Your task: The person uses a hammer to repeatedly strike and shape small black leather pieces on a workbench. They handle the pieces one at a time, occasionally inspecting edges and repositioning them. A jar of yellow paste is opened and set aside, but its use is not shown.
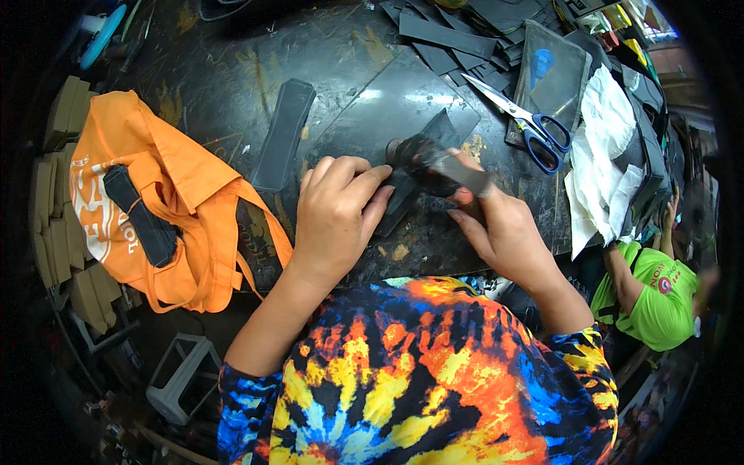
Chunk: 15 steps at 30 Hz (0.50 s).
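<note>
My right hand grips a hammer, its dark head smeared by motion and held over a folded black strip. That strip lies slanted on a smooth dark board; the hammer hides part of it. At the strip's left edge, my left hand has its thumb and forefinger pinched together on it. A flat black piece with angled ends rests on the table just left of the board.
An orange cloth bag with a black bundle on it covers the left side. Scissors, black offcuts, a clear pouch and white paper lie at right. Another person in green is beyond.
</note>
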Motion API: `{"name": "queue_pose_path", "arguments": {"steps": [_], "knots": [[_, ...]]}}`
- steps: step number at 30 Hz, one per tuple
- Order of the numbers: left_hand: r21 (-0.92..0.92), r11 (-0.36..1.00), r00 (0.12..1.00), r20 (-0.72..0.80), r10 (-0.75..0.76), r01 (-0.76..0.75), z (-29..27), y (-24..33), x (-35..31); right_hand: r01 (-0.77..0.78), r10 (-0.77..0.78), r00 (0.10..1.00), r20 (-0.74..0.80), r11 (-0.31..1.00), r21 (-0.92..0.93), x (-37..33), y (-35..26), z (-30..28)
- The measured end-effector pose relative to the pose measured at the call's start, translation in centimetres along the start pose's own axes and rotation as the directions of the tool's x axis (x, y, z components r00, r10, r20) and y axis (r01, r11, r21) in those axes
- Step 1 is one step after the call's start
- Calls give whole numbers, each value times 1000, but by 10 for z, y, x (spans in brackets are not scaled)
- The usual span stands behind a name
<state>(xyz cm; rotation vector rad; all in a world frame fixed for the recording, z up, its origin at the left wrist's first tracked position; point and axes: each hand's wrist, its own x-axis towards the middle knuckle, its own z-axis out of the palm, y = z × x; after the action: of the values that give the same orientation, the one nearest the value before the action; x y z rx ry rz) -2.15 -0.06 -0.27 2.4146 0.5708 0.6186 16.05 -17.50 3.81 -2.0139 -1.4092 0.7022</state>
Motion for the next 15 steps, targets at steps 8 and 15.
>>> {"name": "queue_pose_path", "arguments": {"steps": [8,15], "knots": [[-41,998,999,-14,-44,44,-5,-2,-9,18,-17,1000,17,998,-65,0,-1,0],[0,998,997,-44,-66,66,-7,-3,-12,27,-26,999,45,1000,-16,1,-5,6]]}}
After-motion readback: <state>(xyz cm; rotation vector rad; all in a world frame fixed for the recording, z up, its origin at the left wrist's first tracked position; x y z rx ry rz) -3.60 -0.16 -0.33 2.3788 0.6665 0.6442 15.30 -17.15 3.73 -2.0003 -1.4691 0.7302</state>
